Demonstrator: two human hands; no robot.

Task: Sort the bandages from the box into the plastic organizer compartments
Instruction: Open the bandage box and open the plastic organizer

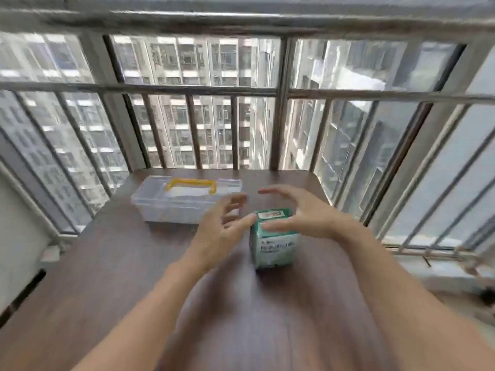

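Green box stands between both hands' spread fingers, gripped by neither.

A dark wood-grain surface fills the lower half of the frame. On it, left of centre, lies a clear plastic organizer with a yellow handle, lid closed. Near it, just right of centre, stands a green-and-white box.

Green box, printed label and code sticker, blurred, nothing readable
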